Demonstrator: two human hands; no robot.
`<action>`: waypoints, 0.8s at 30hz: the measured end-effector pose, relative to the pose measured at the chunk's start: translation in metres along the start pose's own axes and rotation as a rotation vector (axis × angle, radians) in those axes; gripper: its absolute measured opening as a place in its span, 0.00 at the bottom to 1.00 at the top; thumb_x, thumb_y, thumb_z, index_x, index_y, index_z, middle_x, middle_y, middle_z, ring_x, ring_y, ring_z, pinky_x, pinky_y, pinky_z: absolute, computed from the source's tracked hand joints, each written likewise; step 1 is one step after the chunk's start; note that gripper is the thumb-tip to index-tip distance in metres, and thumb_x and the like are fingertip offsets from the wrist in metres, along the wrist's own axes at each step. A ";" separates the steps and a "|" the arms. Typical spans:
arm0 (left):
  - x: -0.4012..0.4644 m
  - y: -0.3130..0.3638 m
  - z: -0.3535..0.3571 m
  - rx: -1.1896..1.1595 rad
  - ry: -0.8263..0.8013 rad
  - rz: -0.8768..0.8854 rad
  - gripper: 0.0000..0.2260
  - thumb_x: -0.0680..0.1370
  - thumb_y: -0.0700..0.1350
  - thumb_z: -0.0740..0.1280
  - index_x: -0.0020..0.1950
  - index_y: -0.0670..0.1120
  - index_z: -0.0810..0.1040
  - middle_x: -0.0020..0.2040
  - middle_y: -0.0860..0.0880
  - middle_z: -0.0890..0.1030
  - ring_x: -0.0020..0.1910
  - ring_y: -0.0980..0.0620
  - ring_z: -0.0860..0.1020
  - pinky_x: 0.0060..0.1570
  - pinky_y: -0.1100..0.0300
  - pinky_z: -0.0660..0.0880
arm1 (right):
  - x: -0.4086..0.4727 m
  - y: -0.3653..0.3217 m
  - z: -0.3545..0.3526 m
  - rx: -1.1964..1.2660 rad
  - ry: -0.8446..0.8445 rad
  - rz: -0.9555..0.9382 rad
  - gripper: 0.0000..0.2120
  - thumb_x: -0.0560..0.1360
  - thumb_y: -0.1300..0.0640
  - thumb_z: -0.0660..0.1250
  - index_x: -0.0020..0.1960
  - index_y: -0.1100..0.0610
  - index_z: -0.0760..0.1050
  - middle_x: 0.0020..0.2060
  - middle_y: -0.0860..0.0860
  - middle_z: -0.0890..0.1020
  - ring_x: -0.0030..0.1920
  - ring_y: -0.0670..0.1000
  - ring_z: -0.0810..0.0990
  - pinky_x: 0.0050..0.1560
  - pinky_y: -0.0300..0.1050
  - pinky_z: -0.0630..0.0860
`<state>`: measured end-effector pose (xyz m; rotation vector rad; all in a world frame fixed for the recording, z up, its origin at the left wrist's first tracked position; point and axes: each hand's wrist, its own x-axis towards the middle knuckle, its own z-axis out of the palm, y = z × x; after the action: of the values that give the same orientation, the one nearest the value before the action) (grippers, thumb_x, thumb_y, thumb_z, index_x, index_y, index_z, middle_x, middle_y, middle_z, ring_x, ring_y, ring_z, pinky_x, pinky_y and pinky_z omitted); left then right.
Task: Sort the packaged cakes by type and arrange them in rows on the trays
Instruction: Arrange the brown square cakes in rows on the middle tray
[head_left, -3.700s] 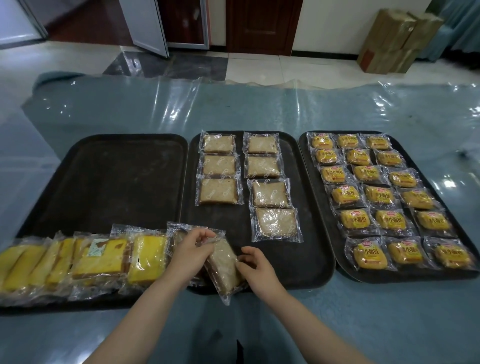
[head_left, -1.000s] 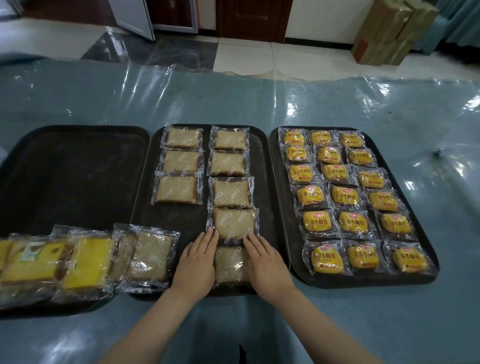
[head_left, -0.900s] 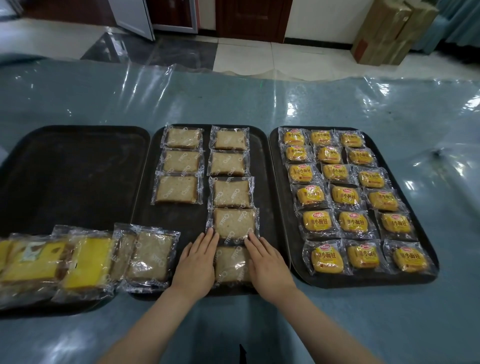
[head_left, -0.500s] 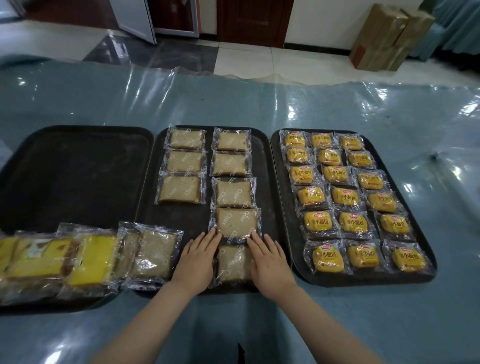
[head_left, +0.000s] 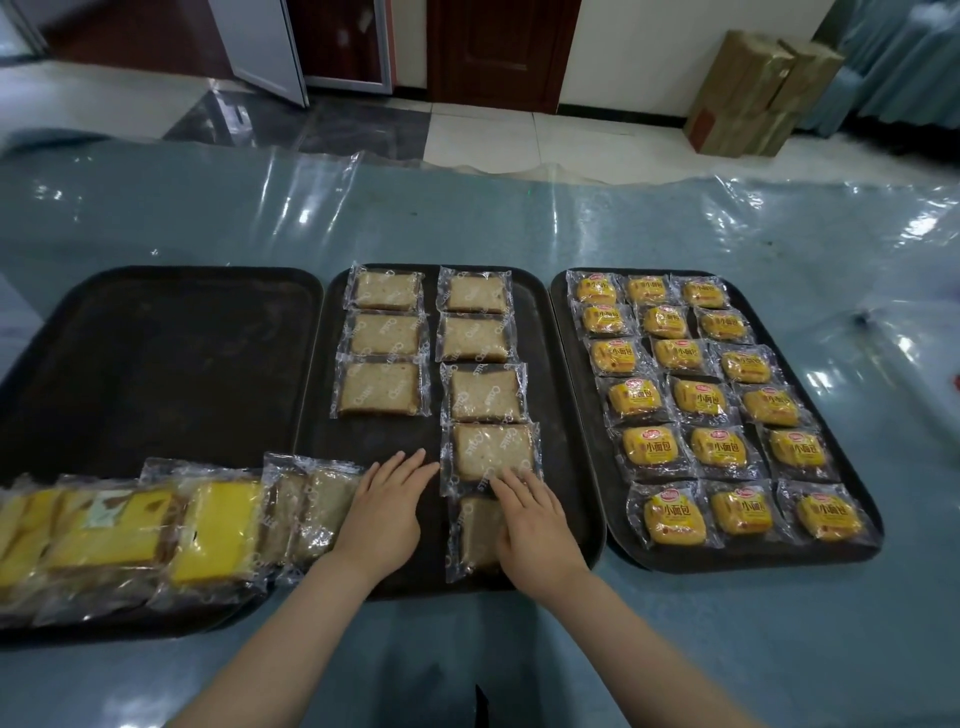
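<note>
1. Three dark trays lie side by side on the bench, which is covered in clear plastic film.
2. The middle tray holds brown cakes in clear wrappers: a column of three toward 11 o'clock and a column of five toward 1 o'clock.
3. The nearest cake of the longer column, the front brown cake, sits at the tray's 6 o'clock edge, just below the fourth cake.
4. The right hand lies flat with straight fingers, pressing on the front brown cake, fingertips reaching the fourth cake's wrapper; it grips nothing.
5. The left hand rests flat, fingers straight, on the bare tray floor at 9 o'clock of that cake, holding nothing.
6. The right tray carries small yellow buns in three columns of six.
7. The left tray has a loose heap of yellow cakes along its 6 o'clock edge, with unsorted brown cakes overlapping onto the middle tray beside the left hand.
</note>
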<state>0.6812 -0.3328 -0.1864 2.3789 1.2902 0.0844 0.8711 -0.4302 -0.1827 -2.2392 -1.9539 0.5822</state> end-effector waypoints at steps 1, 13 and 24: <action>-0.001 -0.004 -0.003 -0.009 0.015 -0.003 0.33 0.77 0.33 0.58 0.80 0.53 0.57 0.81 0.53 0.53 0.80 0.52 0.48 0.76 0.55 0.40 | 0.001 -0.004 0.000 0.006 0.006 -0.005 0.32 0.80 0.59 0.57 0.81 0.54 0.50 0.81 0.49 0.50 0.80 0.52 0.43 0.75 0.45 0.36; -0.010 -0.071 -0.036 0.019 0.079 -0.106 0.24 0.81 0.45 0.59 0.77 0.51 0.64 0.79 0.50 0.61 0.79 0.49 0.54 0.77 0.51 0.47 | 0.018 -0.065 0.024 0.129 0.058 -0.151 0.27 0.80 0.60 0.58 0.78 0.56 0.61 0.78 0.50 0.61 0.80 0.50 0.51 0.75 0.36 0.41; -0.014 -0.102 -0.046 0.093 0.035 -0.124 0.23 0.80 0.50 0.59 0.76 0.49 0.64 0.71 0.51 0.72 0.73 0.52 0.65 0.78 0.49 0.48 | 0.022 -0.103 0.035 0.298 -0.090 -0.106 0.26 0.79 0.60 0.59 0.77 0.56 0.61 0.73 0.50 0.67 0.73 0.50 0.64 0.73 0.42 0.63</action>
<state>0.5818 -0.2797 -0.1829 2.3767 1.4855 0.0299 0.7655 -0.3975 -0.1857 -1.9499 -1.8661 0.9074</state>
